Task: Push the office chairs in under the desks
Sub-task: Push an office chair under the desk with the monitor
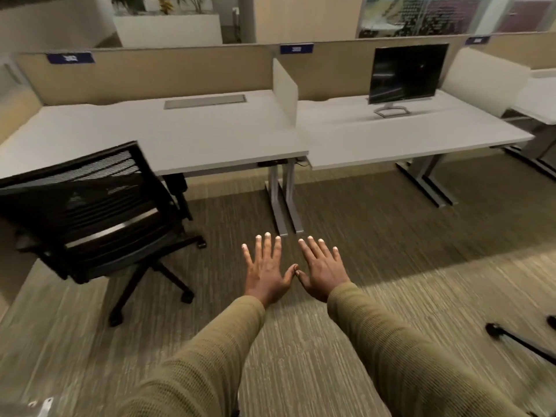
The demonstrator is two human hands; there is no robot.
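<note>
A black mesh-backed office chair (90, 206) stands on the carpet at the left, its back towards me, partly pulled out from the left white desk (180, 139). A second white desk (391, 136) adjoins it on the right. My left hand (266, 270) and my right hand (322, 267) are held out flat in front of me over the carpet, fingers spread, thumbs touching, holding nothing. Both hands are well to the right of the chair and touch nothing else. At the right edge the black wheeled base of another chair (520, 341) shows.
A dark monitor (406, 73) stands on the right desk. Beige partition panels (144, 70) run behind both desks, with a white divider (284, 88) between them. Grey metal desk legs (282, 200) stand ahead of my hands. Another desk (538, 100) lies at far right.
</note>
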